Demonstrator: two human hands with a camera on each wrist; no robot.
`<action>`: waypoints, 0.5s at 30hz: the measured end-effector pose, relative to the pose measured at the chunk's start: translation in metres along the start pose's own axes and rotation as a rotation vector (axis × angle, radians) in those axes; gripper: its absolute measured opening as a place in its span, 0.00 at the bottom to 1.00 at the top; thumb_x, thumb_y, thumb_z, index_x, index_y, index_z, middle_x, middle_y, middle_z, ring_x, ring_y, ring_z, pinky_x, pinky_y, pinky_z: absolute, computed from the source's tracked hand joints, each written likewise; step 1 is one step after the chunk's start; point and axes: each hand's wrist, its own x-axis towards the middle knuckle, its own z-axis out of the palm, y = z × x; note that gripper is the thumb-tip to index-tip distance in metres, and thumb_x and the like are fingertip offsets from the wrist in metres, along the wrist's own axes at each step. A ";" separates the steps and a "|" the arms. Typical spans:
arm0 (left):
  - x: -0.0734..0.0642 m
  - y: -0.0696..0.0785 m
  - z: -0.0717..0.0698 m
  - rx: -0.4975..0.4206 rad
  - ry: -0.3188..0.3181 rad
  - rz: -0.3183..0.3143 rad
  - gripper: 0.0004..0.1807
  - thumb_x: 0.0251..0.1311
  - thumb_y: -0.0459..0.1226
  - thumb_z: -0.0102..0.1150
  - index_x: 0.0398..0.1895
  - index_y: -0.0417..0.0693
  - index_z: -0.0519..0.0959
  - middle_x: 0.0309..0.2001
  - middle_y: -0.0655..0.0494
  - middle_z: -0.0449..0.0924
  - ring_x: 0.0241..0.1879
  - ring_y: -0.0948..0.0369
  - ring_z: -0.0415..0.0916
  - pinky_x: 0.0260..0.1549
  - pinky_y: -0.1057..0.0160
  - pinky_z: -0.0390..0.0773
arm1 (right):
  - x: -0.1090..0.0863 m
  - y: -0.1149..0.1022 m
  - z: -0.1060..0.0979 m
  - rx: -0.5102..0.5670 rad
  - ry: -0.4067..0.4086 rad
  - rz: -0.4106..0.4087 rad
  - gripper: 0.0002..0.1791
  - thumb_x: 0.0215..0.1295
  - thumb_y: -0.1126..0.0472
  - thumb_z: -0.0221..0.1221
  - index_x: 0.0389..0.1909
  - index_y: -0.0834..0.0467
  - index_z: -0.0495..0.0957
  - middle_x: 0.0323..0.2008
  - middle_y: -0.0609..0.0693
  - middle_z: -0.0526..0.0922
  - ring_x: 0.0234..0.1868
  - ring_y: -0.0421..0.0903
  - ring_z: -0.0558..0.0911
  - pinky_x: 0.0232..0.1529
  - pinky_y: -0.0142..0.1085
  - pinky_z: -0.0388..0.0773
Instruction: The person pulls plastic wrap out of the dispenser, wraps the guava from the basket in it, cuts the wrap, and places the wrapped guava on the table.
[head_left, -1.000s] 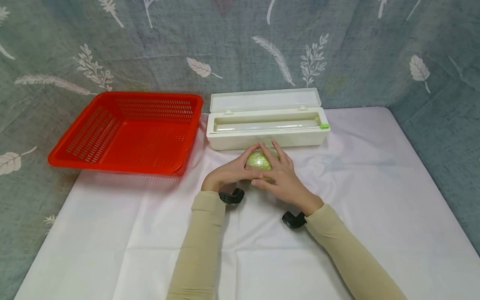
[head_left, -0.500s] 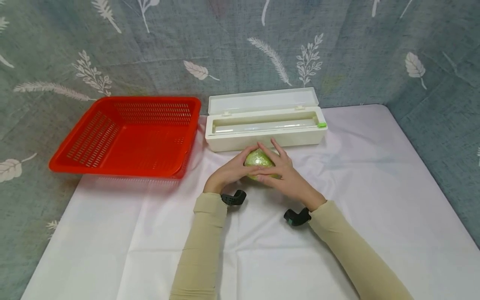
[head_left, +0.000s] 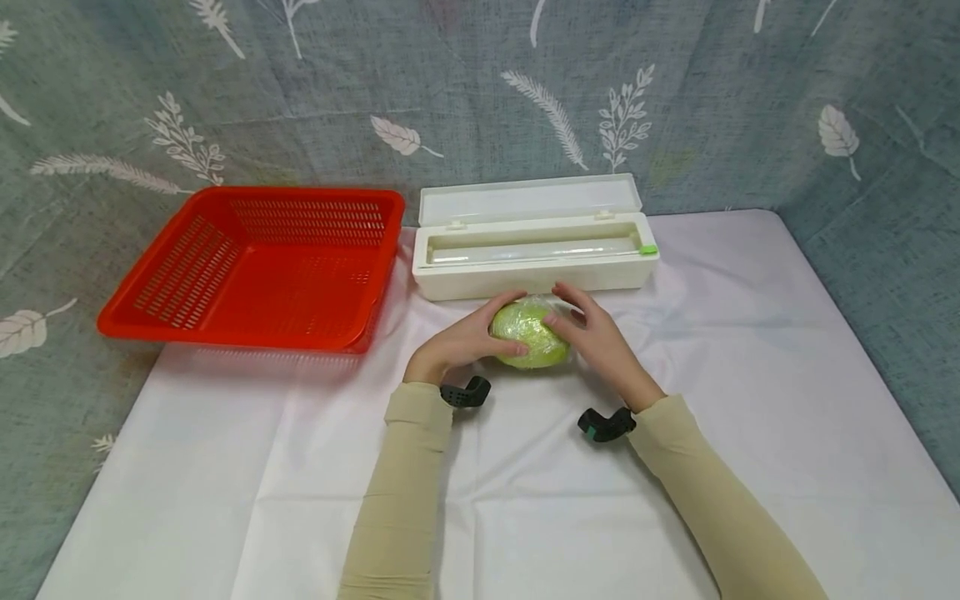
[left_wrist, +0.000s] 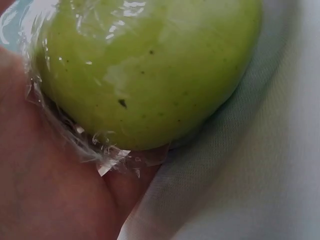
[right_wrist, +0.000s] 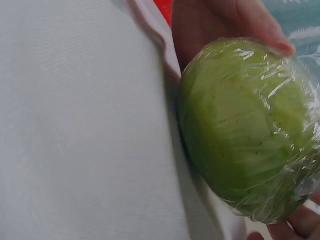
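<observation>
A rounded, speckled green fruit (head_left: 534,337) in clear cling film sits on the white cloth, between both hands. My left hand (head_left: 467,340) curves round its left side in the head view, thumb along the near face and fingers behind. My right hand (head_left: 606,346) is at the right side, its thumb lying on the upper right of the fruit and its fingers bent toward the far side. Bunched, crinkled film (left_wrist: 95,150) lies against the left palm in the left wrist view. In the right wrist view, fingertips (right_wrist: 302,222) meet the fruit's lower end.
Just behind the hands stands a white cling film dispenser (head_left: 536,275), its lid (head_left: 528,200) raised and a roll (head_left: 536,252) inside. A green slider (head_left: 648,250) sits at its right end. To the left is a red slotted plastic basket (head_left: 255,336). Patterned grey-green fabric (head_left: 465,92) hangs behind.
The right hand has drawn back to the right, and its fingers have bent from a spread pose over the fruit. More of the fruit now shows. The left hand stays nearly in place.
</observation>
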 end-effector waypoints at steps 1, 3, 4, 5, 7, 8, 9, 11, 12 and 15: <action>0.000 0.000 0.000 -0.002 -0.012 0.009 0.46 0.41 0.46 0.69 0.65 0.66 0.54 0.58 0.58 0.61 0.53 0.59 0.61 0.53 0.56 0.62 | 0.001 0.002 0.001 0.018 -0.026 0.012 0.38 0.58 0.44 0.55 0.66 0.52 0.53 0.63 0.47 0.61 0.63 0.43 0.58 0.61 0.40 0.55; -0.001 0.001 0.000 0.004 -0.030 0.029 0.45 0.41 0.45 0.69 0.65 0.65 0.55 0.58 0.58 0.61 0.53 0.58 0.62 0.52 0.56 0.62 | 0.002 0.004 0.003 0.015 -0.067 0.045 0.41 0.56 0.41 0.55 0.67 0.49 0.51 0.64 0.47 0.59 0.64 0.43 0.57 0.61 0.41 0.55; -0.001 0.002 0.000 0.006 -0.038 0.040 0.45 0.41 0.45 0.69 0.65 0.65 0.56 0.58 0.58 0.61 0.53 0.59 0.62 0.52 0.56 0.63 | 0.002 0.005 0.004 0.000 -0.086 0.062 0.42 0.56 0.40 0.55 0.68 0.48 0.49 0.64 0.47 0.58 0.64 0.44 0.56 0.61 0.42 0.54; -0.002 0.002 0.000 0.008 -0.047 0.051 0.45 0.41 0.45 0.69 0.64 0.65 0.56 0.58 0.59 0.61 0.53 0.59 0.62 0.52 0.56 0.63 | 0.003 0.006 0.005 -0.021 -0.106 0.077 0.43 0.55 0.38 0.54 0.68 0.47 0.48 0.65 0.48 0.56 0.64 0.44 0.56 0.61 0.44 0.54; -0.003 0.004 0.000 0.007 -0.064 0.070 0.45 0.41 0.44 0.69 0.64 0.66 0.57 0.58 0.60 0.61 0.54 0.60 0.61 0.53 0.57 0.62 | 0.003 0.006 0.008 -0.054 -0.129 0.111 0.44 0.54 0.36 0.53 0.68 0.46 0.48 0.65 0.48 0.55 0.64 0.45 0.55 0.60 0.46 0.54; -0.003 0.005 0.000 -0.001 -0.075 0.078 0.44 0.41 0.43 0.69 0.64 0.65 0.57 0.59 0.61 0.60 0.54 0.60 0.61 0.53 0.57 0.61 | 0.003 0.006 0.009 -0.064 -0.134 0.123 0.44 0.53 0.35 0.53 0.68 0.45 0.49 0.65 0.47 0.56 0.63 0.45 0.57 0.60 0.46 0.54; -0.005 0.009 0.001 -0.008 -0.083 0.082 0.44 0.42 0.42 0.69 0.64 0.65 0.58 0.59 0.60 0.60 0.54 0.60 0.60 0.53 0.57 0.61 | 0.002 0.006 0.010 -0.071 -0.138 0.128 0.43 0.53 0.34 0.52 0.67 0.46 0.50 0.64 0.47 0.58 0.62 0.45 0.58 0.59 0.46 0.55; -0.007 0.012 0.001 -0.013 -0.093 0.090 0.42 0.42 0.40 0.69 0.63 0.65 0.59 0.59 0.61 0.60 0.55 0.60 0.60 0.54 0.57 0.61 | -0.001 0.001 0.011 -0.053 -0.148 0.135 0.40 0.55 0.36 0.52 0.66 0.48 0.54 0.61 0.48 0.62 0.58 0.46 0.63 0.56 0.46 0.59; -0.007 0.012 0.001 -0.012 -0.095 0.095 0.42 0.43 0.39 0.69 0.63 0.66 0.59 0.59 0.61 0.60 0.55 0.60 0.60 0.54 0.57 0.60 | -0.001 0.000 0.011 -0.041 -0.146 0.133 0.38 0.55 0.37 0.53 0.65 0.48 0.56 0.59 0.48 0.65 0.56 0.46 0.65 0.55 0.45 0.61; -0.007 0.009 0.002 0.002 -0.082 0.105 0.40 0.43 0.40 0.68 0.61 0.70 0.60 0.58 0.62 0.60 0.54 0.60 0.60 0.53 0.57 0.61 | -0.005 -0.007 0.010 -0.020 -0.144 0.114 0.33 0.58 0.42 0.53 0.62 0.52 0.61 0.53 0.49 0.69 0.51 0.46 0.68 0.51 0.43 0.64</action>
